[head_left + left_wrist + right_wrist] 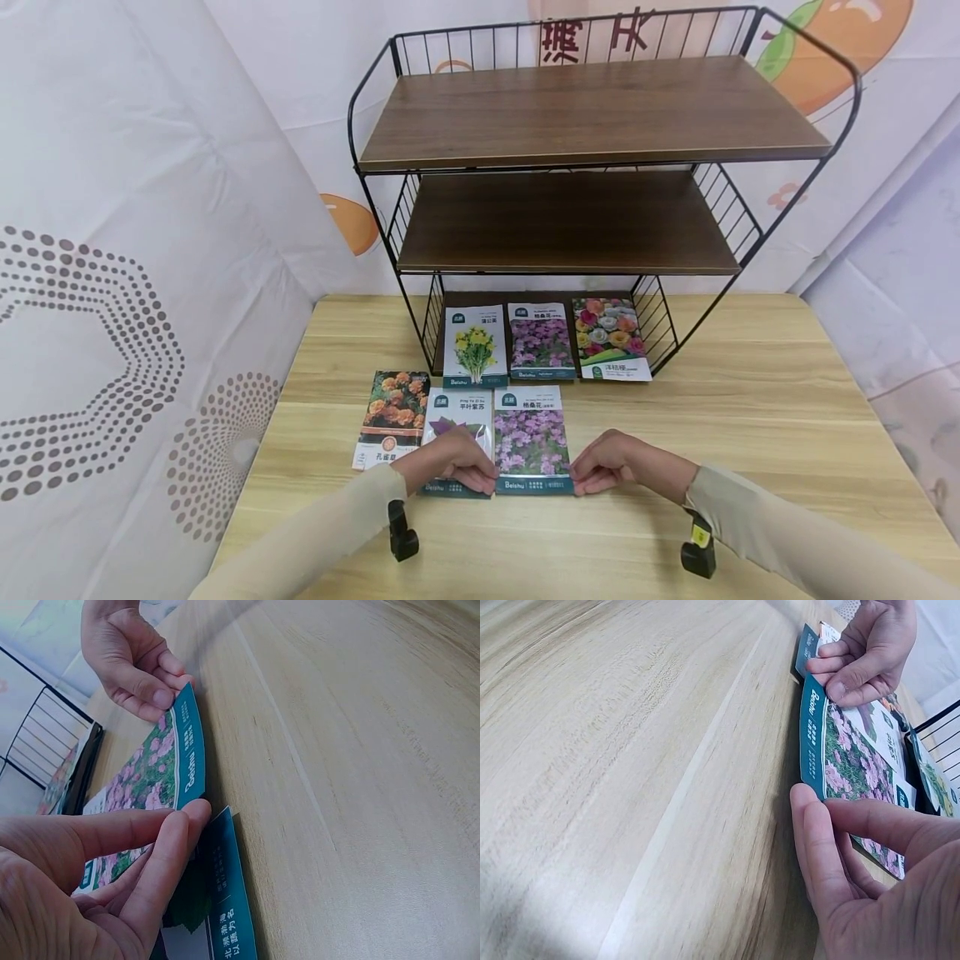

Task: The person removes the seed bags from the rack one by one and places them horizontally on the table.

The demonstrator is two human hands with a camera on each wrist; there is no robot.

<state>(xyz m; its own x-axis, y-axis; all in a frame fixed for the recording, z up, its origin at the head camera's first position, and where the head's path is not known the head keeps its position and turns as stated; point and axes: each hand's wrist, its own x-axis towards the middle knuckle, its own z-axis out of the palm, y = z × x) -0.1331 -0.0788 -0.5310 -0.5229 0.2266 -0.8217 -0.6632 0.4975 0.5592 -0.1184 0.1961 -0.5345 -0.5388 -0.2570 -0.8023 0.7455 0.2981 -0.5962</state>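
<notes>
A seed packet with pink-purple flowers (531,437) lies face up before the shelf, its teal bottom edge towards me. My left hand (455,458) pinches its lower left corner between thumb and fingers. At the lower right corner my right hand (609,460) pinches the same packet, as the right wrist view also shows. Under the left hand lies a purple-leaf seed packet (459,403), partly covered by that hand. Left of it is an orange-flower seed packet (393,408). In the left wrist view the pinched packet's teal edge (193,761) is lifted slightly off the table.
A black wire rack with brown boards (585,112) stands at the back. On its lowest level lean a yellow-flower packet (475,346), a second pink-purple packet (541,342) and a packet with mixed-colour blooms (609,337). Everything stands on a light wooden table (750,400).
</notes>
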